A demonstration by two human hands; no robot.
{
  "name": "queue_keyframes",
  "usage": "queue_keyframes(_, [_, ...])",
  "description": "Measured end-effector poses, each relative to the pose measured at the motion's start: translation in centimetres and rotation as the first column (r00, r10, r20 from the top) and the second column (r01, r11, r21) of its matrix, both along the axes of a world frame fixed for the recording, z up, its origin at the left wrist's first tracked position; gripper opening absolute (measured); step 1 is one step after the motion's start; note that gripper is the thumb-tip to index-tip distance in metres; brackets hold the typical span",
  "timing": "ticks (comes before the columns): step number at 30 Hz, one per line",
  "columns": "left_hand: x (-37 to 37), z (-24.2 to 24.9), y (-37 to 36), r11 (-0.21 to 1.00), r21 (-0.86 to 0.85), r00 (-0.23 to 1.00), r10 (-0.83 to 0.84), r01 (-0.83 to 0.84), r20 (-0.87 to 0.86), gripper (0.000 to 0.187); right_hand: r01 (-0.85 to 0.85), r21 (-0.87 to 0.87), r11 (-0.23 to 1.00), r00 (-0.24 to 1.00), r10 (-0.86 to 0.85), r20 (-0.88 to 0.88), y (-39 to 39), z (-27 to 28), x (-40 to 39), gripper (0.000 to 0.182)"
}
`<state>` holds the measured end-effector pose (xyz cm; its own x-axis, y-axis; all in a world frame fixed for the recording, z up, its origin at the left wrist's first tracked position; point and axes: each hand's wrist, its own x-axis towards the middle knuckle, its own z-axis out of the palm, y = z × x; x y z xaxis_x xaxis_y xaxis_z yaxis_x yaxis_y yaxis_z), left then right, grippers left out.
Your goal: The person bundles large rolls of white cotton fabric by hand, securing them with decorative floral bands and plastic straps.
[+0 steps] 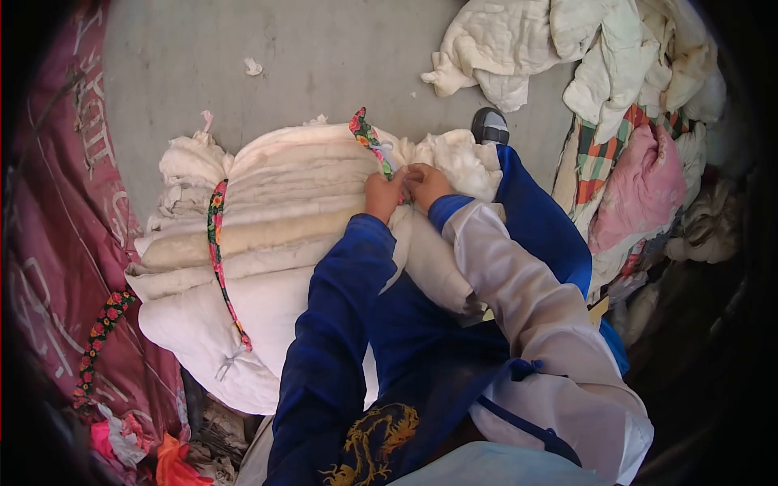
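A bundle of folded white cotton wadding (284, 190) lies on the floor before me, its layers stacked side by side. One floral fabric strip (215, 235) runs around its left part. At the right part, my left hand (383, 197) is closed on a second floral fabric strip (363, 130), whose loose end sticks up beyond my fingers. My right hand (428, 186) is beside it, fingers bent and pinched together at the same strip, the two hands nearly touching. The exact grip between the fingertips is partly hidden.
Piled cream wadding (510, 40) lies at the upper right, above a pink cloth (640, 186) and a checked cloth (600, 162). A maroon sheet with white lettering (65, 243) borders the left, with another floral strip (105, 324) on it. Colourful scraps (174, 462) lie lower left.
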<state>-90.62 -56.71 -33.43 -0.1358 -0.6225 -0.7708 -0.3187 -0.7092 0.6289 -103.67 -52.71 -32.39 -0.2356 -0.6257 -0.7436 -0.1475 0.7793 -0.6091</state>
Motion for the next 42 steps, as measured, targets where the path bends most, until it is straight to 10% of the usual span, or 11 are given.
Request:
queue_keyframes(9, [-0.6,1.2,-0.3,0.994,-0.003,0.993,0.111,-0.111,0.044,0.039,-0.279,0.038,0.960,0.960,0.280,-0.032,-0.6,-0.2,-0.4,0.037])
queue_keyframes(14, [-1.2,4.3,-1.3,0.965,0.080,0.965,0.255,-0.250,-0.062,0.047,0.134,0.141,0.981,0.956,-0.165,0.243,0.1,-2.0,-1.0,0.022])
queue_keyframes(18, [-2.5,5.1,-0.3,0.865,0.222,0.845,0.493,-0.450,-0.207,0.056,0.595,0.307,0.743,0.562,-0.657,0.502,-0.3,-1.6,-1.2,0.015])
queue_keyframes(24, [-5.2,7.9,1.9,0.700,0.422,0.694,0.692,-0.577,-0.199,0.055,0.597,0.614,0.517,0.344,-0.856,0.386,-1.8,0.2,-3.6,0.024])
queue_keyframes(28, [-10.8,11.5,4.3,0.940,0.168,0.953,0.282,-0.297,0.111,0.049,0.321,0.543,0.776,0.699,-0.581,0.417,0.5,-1.2,-5.6,0.018])
queue_keyframes(29, [-12.9,13.4,3.9,0.944,0.196,0.960,0.240,-0.265,0.141,0.045,0.123,0.103,0.987,0.964,-0.144,0.226,2.6,-2.1,-5.6,0.016])
queue_keyframes(30, [-13.3,13.5,4.4,0.945,0.228,0.963,0.197,-0.236,0.181,0.042,-0.259,-0.251,0.933,0.960,0.219,-0.177,4.6,-2.7,-5.5,0.014])
queue_keyframes(35, [-14.9,15.0,7.4,0.931,0.085,0.922,0.333,-0.355,0.197,0.033,0.154,0.398,0.904,0.927,-0.272,0.258,2.1,4.7,-9.2,0.026])
queue_keyframes(38, [-14.6,17.9,8.0,0.923,0.188,0.916,0.275,-0.337,0.291,0.046,-0.275,0.234,0.933,0.962,0.267,0.064,3.5,4.8,-8.9,0.035])
queue_keyframes(40, [-14.1,20.1,7.5,0.927,0.235,0.937,0.229,-0.293,0.265,0.047,-0.560,0.367,0.743,0.802,0.597,0.015,-1.4,9.3,-10.7,0.040])
queue_keyframes(42, [-13.8,20.5,6.8,0.937,0.226,0.945,0.206,-0.265,0.254,0.047,-0.582,0.400,0.708,0.777,0.629,0.019,-2.4,7.3,-9.5,0.042])
